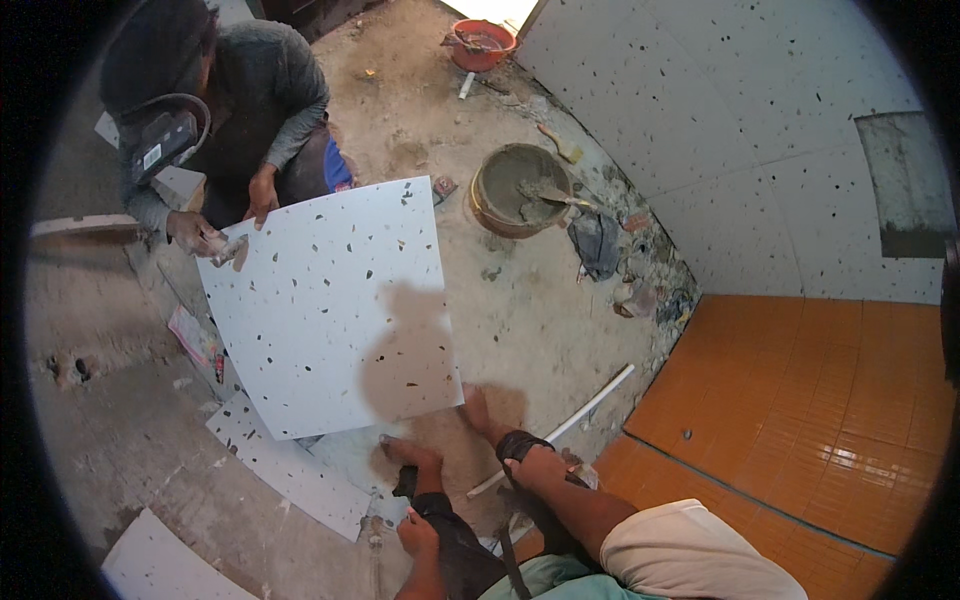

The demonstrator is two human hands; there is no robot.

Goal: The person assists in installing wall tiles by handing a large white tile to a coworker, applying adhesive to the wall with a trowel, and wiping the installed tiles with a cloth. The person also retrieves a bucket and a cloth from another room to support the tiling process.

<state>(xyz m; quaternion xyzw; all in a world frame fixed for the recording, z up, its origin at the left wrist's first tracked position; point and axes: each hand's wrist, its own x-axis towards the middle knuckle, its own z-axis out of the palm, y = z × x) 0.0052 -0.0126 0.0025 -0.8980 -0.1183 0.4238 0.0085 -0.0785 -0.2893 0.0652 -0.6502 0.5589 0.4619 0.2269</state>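
My left hand (418,532) is closed low in the middle, beside my dark trousers. A small dark thing (405,482) shows just past its fingers; I cannot make out whether it is held. My right hand (537,468) lies at my other leg, fingers curled round the rolled dark trouser leg (520,445). Ahead of my bare feet is a large white speckled tile (330,300), partly under my shadow. Across it, a co-worker in a dark long-sleeved top has both hands at its far left edge, one holding a small object (230,248) I cannot identify.
A bucket of wet mortar (510,190) with a trowel stands beyond the tile, a red basin (480,45) farther back. A white pipe (590,405) lies near rubble along the speckled wall. Orange tiles (780,400) cover the right side. Tile pieces (290,470) lie left.
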